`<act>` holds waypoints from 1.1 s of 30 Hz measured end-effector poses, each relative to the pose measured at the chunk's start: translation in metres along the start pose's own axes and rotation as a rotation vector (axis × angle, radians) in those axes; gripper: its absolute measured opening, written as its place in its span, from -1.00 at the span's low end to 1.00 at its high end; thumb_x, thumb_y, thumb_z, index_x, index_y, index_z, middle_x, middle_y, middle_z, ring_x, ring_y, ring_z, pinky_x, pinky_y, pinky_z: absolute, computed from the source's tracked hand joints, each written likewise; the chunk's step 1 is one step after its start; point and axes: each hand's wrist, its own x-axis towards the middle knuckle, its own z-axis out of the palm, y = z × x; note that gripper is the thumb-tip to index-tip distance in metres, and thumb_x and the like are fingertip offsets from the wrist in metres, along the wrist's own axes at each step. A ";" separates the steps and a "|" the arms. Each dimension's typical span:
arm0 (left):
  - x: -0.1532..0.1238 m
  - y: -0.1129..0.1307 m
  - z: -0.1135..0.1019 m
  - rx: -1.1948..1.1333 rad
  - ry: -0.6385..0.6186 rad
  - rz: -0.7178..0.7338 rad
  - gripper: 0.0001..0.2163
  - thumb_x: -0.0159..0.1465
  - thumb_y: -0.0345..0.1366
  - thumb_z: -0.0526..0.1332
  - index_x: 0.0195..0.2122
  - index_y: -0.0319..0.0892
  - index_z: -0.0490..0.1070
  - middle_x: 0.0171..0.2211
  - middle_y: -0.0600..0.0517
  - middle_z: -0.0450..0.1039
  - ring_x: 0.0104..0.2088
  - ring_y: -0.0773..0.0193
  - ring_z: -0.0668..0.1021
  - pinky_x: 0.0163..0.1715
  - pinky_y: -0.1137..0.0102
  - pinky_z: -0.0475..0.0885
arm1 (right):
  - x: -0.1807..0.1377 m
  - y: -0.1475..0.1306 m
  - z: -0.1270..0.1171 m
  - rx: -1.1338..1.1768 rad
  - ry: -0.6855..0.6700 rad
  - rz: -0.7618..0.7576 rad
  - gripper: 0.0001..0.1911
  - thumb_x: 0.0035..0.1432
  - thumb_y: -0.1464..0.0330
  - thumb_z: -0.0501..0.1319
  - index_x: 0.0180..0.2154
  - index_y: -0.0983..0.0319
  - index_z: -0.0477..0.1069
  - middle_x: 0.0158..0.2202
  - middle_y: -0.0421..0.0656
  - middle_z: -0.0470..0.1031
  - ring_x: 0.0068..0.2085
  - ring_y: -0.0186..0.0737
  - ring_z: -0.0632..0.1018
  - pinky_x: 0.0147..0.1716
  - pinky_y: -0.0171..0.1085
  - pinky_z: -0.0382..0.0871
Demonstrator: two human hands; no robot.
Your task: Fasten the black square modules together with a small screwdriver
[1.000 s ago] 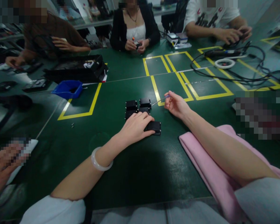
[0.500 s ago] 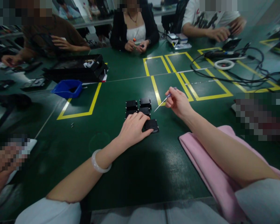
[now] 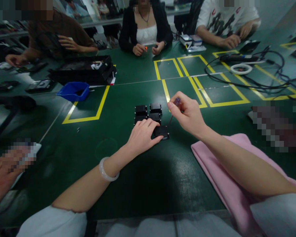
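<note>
On the green table, my left hand (image 3: 143,135) grips a small black box-shaped part (image 3: 161,131) between thumb and fingers. Several similar black boxes (image 3: 155,108) with shiny screw-like bits at their corners stand just beyond my knuckles, set in two columns. My right hand (image 3: 186,112) is closed round the purple handle of a screwdriver (image 3: 177,101). Its thin shaft points down, with the tip at the right edge of the held box, by a corner. Whether the tip touches a screw there is too small to tell.
A folded pink cloth (image 3: 222,154) lies under my right forearm. Left are a blue bin (image 3: 75,91), tiny metal pieces (image 3: 78,129) and black trays (image 3: 84,70). Black cables (image 3: 256,84) coil at the right. Co-workers sit across the table; another person's hand (image 3: 12,163) is at far left.
My right hand has turned the screwdriver from slanted to nearly upright and brought its tip down to the held box's right edge. My left hand keeps its grip. The view has shifted slightly.
</note>
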 end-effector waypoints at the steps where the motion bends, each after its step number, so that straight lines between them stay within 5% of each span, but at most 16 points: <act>1: 0.000 0.000 0.000 0.001 0.001 0.000 -0.71 0.28 -0.10 0.20 -0.07 -0.16 0.34 -0.09 -0.05 0.41 -0.11 0.10 0.44 -0.12 0.25 0.28 | -0.002 0.000 0.001 -0.014 -0.026 -0.017 -0.82 0.28 0.25 0.10 -0.38 0.14 0.21 -0.60 -0.35 0.15 -0.60 -0.47 0.20 -0.54 -0.33 0.05; 9: -0.001 -0.002 0.001 -0.005 0.006 0.015 -0.70 0.29 -0.09 0.19 -0.06 -0.16 0.34 -0.11 -0.04 0.40 -0.12 0.10 0.44 -0.13 0.25 0.27 | -0.009 0.005 0.005 -0.082 -0.143 -0.119 -0.83 0.27 0.29 0.07 -0.39 0.14 0.17 -0.64 -0.38 0.12 -0.64 -0.48 0.20 -0.57 -0.35 0.05; 33: -0.002 -0.006 0.004 0.003 0.001 0.031 -0.70 0.29 -0.10 0.18 -0.05 -0.16 0.32 -0.14 -0.04 0.41 -0.13 0.10 0.45 -0.14 0.25 0.27 | -0.014 0.010 0.009 -0.069 -0.140 -0.152 -0.85 0.25 0.31 0.09 -0.39 0.15 0.21 -0.64 -0.38 0.15 -0.64 -0.48 0.20 -0.59 -0.37 0.05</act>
